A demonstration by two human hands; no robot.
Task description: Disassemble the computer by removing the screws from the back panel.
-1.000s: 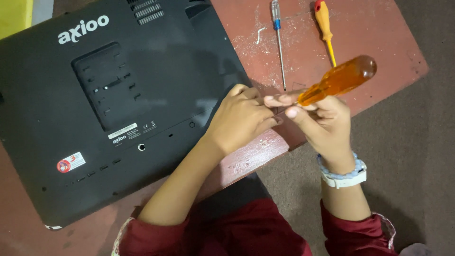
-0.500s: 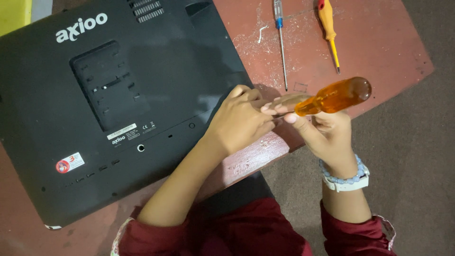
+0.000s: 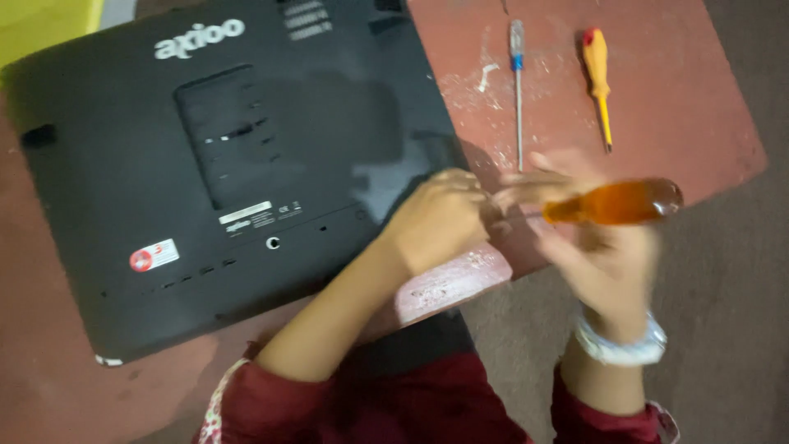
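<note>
The blurred right hand (image 3: 604,259) closes its fingers round a translucent amber-handled screwdriver (image 3: 615,203) beside the black plastic monitor back (image 3: 222,181), the left hand (image 3: 440,218) curled at its tip, which could slip and jab those fingers.

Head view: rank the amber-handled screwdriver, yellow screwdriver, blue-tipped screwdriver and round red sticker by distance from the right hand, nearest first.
1. Amber-handled screwdriver, held in the right hand.
2. Blue-tipped screwdriver and yellow screwdriver, lying above on the red board: too close to call.
3. Round red sticker, far left on the black casing.
</note>
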